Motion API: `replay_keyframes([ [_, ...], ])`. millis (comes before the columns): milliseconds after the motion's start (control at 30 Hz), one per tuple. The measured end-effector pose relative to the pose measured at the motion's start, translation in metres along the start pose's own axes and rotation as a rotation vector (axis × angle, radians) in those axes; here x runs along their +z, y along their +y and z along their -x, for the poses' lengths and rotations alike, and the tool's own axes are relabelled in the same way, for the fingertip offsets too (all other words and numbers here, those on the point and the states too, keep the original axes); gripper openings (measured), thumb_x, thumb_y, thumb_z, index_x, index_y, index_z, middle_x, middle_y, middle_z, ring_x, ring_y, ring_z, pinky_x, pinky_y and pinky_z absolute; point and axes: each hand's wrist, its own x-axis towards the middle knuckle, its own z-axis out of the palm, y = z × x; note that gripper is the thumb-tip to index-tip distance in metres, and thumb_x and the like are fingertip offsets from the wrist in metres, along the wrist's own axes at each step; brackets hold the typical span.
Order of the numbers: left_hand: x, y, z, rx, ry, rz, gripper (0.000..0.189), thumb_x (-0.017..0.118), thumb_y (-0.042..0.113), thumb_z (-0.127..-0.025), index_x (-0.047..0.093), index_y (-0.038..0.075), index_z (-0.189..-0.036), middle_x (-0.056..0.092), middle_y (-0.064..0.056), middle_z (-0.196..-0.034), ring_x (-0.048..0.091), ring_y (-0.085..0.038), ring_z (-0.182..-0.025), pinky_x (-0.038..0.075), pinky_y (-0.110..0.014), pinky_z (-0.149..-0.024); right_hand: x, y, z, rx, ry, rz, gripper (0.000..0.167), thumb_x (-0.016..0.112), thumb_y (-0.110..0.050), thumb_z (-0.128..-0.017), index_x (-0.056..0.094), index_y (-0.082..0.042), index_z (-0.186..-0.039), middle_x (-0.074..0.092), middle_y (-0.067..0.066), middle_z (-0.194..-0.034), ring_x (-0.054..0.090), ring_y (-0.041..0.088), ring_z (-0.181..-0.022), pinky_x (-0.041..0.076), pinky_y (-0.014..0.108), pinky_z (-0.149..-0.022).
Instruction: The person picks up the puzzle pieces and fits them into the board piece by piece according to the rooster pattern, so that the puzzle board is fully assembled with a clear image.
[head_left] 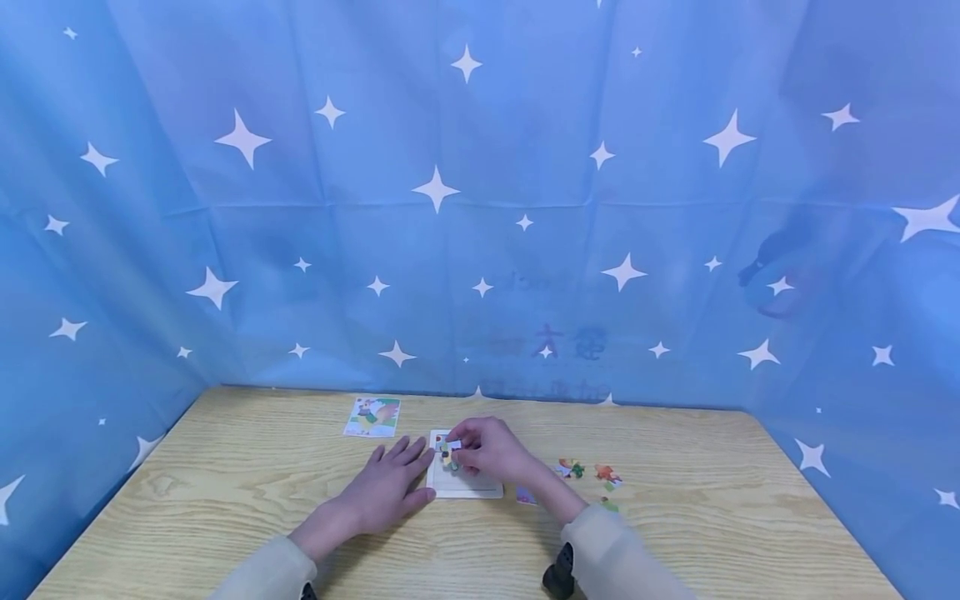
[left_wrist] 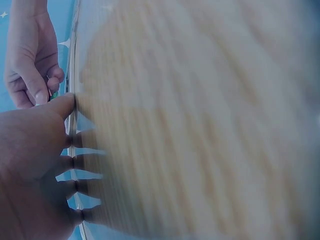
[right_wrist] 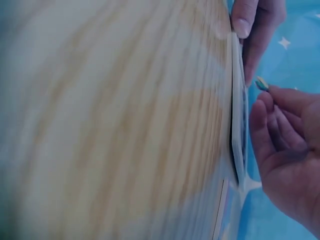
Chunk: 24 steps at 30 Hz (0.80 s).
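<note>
A white puzzle tray [head_left: 468, 487] lies flat on the wooden table, with coloured pieces showing at its upper left corner. My left hand [head_left: 382, 493] rests on the table with fingers spread, its fingertips at the tray's left edge. Over the tray, the thumb and fingers of my right hand [head_left: 491, 452] pinch a small jigsaw piece [right_wrist: 261, 84]. In the right wrist view that piece is held apart from the tray's surface. Part of the tray is hidden under the right hand.
A square picture card [head_left: 372, 417] lies behind the left hand. Several loose jigsaw pieces [head_left: 572, 468] are scattered right of the tray, some near the right forearm. A purple piece [head_left: 527, 496] sits beside the tray. Behind the table hangs a blue starry curtain [head_left: 525, 167].
</note>
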Motion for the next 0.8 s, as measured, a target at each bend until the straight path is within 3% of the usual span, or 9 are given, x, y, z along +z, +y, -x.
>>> replay_keyframes([
  [400,0.0001,0.0011,-0.0004,-0.003,0.005,-0.004,0.063,0.056,0.04,-0.106,0.046,-0.001,-0.153,0.035,-0.024,-0.16,0.026,-0.048,-0.149,0.021,-0.072,-0.113,0.0016,0.0021,-0.0042,0.026,0.027,0.044,0.023,0.065,0.0,-0.099,0.068,0.001,-0.122,0.061,0.003,-0.075,0.061,0.014,-0.062,0.052,0.027,-0.057],
  [800,0.0035,-0.0044,-0.0025,0.016,0.017,-0.006,0.062,0.055,0.04,-0.107,0.047,-0.001,-0.152,0.036,-0.025,-0.16,0.027,-0.05,-0.148,0.021,-0.073,-0.112,0.0003,0.0053,-0.0044,0.022,0.035,0.049,0.022,0.064,0.002,-0.099,0.067,0.001,-0.12,0.062,0.003,-0.076,0.061,0.014,-0.064,0.054,0.028,-0.058],
])
